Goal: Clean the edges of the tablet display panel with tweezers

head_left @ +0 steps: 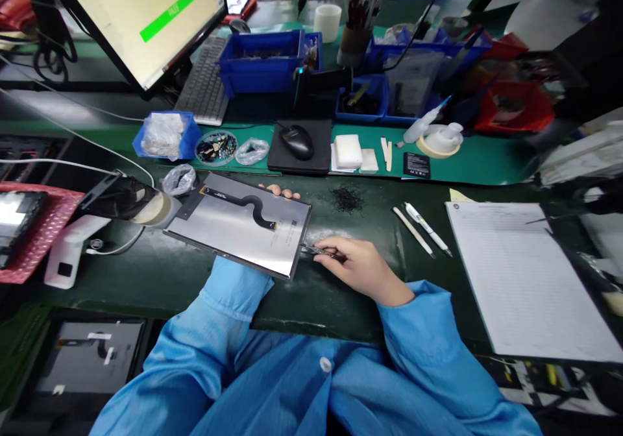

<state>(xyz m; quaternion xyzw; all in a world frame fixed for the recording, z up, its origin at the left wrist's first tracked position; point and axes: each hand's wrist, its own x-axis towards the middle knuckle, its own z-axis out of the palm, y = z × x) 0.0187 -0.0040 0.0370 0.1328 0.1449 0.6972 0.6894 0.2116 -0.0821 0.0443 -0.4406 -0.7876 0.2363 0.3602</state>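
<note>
My left hand (283,192) is wrapped under a flat display panel (233,228), with only its fingertips showing over the far edge. The panel's silvery back faces up and carries a black flex cable (250,206) bent in an S. Pinched in my right hand (363,268) is a pair of metal tweezers (324,252). Their tips meet the panel's right edge; whether they grip anything there is too small to tell. A pile of small black bits (346,198) lies on the bench beyond my right hand.
A white pen (428,230) and a thin stick (413,231) lie to the right, beside a lined paper pad (525,274). Along the back are a mouse (296,142), blue bins (263,66) and a monitor (141,8). Pink bubble wrap (58,205) lies left.
</note>
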